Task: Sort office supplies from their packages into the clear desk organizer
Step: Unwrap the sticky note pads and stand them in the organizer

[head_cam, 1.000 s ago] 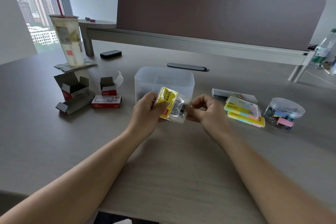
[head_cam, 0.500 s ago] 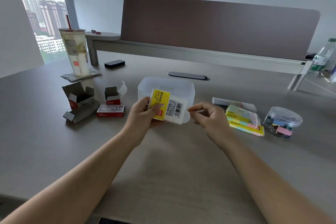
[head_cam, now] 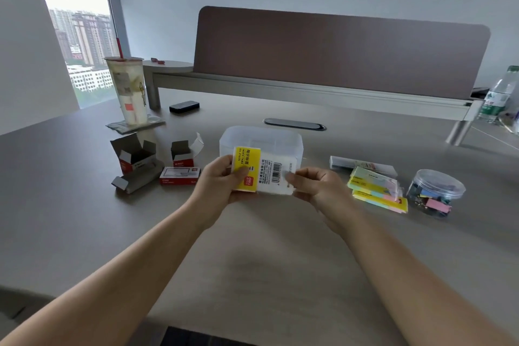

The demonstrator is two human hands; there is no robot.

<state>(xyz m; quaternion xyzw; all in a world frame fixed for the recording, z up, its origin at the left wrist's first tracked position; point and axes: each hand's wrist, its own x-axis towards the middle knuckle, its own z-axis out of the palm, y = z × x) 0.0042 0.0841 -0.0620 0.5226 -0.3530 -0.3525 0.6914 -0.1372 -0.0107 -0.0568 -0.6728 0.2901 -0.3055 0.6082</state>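
Pack (head_cam: 262, 173) now held flat in both hands: left hand (head_cam: 222, 181) grips its yellow end, right hand (head_cam: 314, 187) is back pinching the far edge. We judge opening comes next; organizer (head_cam: 261, 139) waits behind.

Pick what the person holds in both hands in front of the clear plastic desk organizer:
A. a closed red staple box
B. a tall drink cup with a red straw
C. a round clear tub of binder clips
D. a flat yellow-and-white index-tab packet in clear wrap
D: the left hand and right hand both grip the yellow-and-white index-tab packet, raised in front of the clear plastic desk organizer.
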